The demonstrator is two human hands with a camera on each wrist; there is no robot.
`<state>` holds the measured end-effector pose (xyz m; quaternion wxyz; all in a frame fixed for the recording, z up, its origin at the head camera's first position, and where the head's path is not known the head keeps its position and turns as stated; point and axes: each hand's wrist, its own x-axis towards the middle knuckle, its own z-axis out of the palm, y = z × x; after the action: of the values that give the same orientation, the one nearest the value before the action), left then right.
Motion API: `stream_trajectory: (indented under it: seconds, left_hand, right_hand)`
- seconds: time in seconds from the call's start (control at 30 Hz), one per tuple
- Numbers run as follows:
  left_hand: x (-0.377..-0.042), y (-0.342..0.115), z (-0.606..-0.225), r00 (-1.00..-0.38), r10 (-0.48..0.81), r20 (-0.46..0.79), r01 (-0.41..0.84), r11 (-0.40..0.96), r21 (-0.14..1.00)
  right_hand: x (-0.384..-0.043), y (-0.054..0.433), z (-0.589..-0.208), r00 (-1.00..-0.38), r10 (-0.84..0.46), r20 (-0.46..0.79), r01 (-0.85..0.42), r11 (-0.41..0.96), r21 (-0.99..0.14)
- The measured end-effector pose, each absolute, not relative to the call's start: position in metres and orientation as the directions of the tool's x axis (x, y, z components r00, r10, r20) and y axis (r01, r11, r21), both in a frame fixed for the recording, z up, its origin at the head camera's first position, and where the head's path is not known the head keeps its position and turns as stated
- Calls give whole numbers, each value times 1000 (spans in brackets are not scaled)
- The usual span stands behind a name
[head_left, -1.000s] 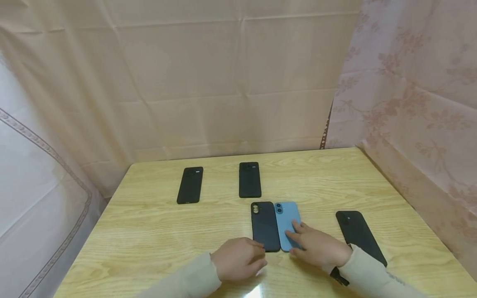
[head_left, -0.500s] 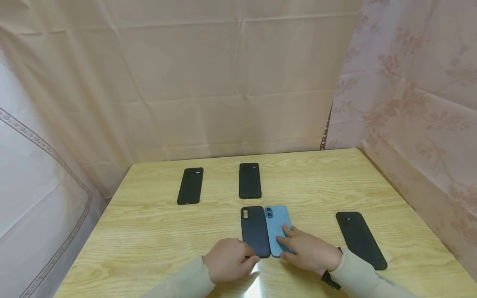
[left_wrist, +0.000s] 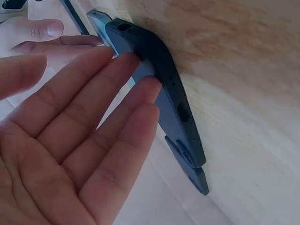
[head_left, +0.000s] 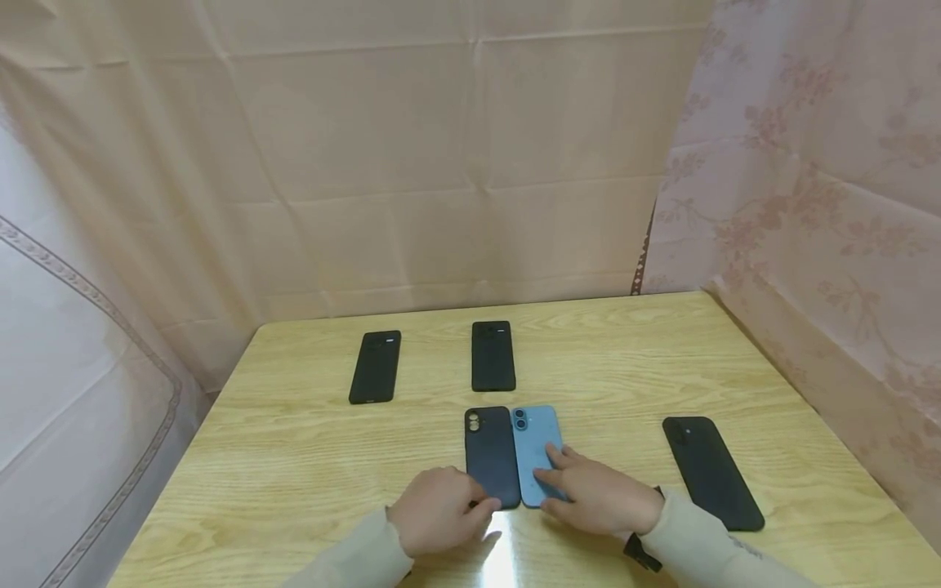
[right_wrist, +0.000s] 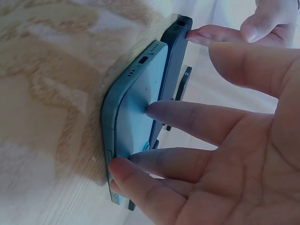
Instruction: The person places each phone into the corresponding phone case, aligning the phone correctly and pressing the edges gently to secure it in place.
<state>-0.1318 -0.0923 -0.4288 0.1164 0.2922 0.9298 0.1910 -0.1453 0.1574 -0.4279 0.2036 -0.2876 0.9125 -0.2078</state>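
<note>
In the head view a dark navy phone case (head_left: 491,457) lies flat, its camera cutouts showing the tabletop colour. A light blue phone (head_left: 538,457) lies right beside it, camera side up, their long edges together. My left hand (head_left: 439,512) touches the lower left part of the case; the left wrist view shows its fingers (left_wrist: 115,140) extended against the dark case (left_wrist: 154,61). With spread, fairly straight fingers, my right hand (head_left: 599,494) rests on the blue phone's back, which the right wrist view shows under the fingertips (right_wrist: 157,110).
Two black phone-shaped items stand out farther back, a left one (head_left: 376,367) and a middle one (head_left: 493,356). Another black phone-shaped item (head_left: 713,474) lies near my right forearm. The wooden table (head_left: 294,457) meets hanging cloth (head_left: 441,163) at its back edge.
The navy case and the blue phone have slid left and slightly toward me, side by side, with both hands moving along. The black items have stayed put.
</note>
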Motion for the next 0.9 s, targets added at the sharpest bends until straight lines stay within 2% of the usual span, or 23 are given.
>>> stream_trajectory:
  seconds: [0.2, 0.37, 0.5, 0.63, 0.77, 0.9]
  left_hand:
    - [-136, -96, -430, -825, 552, -123, 415, 739, 531]
    - [-142, -99, -431, -891, 444, -94, 297, 727, 619]
    - [-148, -103, -432, -946, 309, -96, 130, 634, 762]
    - [-153, -107, -434, -966, 218, -141, -18, 484, 875]
    - [-157, -109, -437, -965, 174, -198, -121, 375, 919]
    - [-158, -110, -439, -952, 165, -258, -202, 296, 934]
  right_hand:
    - [-151, 163, -432, -778, -597, -193, -396, 706, -587]
    - [-161, 170, -435, -819, -560, -128, -342, 654, -675]
    - [-172, 176, -438, -870, -476, -128, -202, 581, -788]
    - [-181, 180, -443, -917, -361, -170, -33, 492, -870]
    - [-183, 182, -446, -923, -296, -247, 123, 381, -916]
    - [-184, 181, -447, -916, -264, -303, 223, 294, -929]
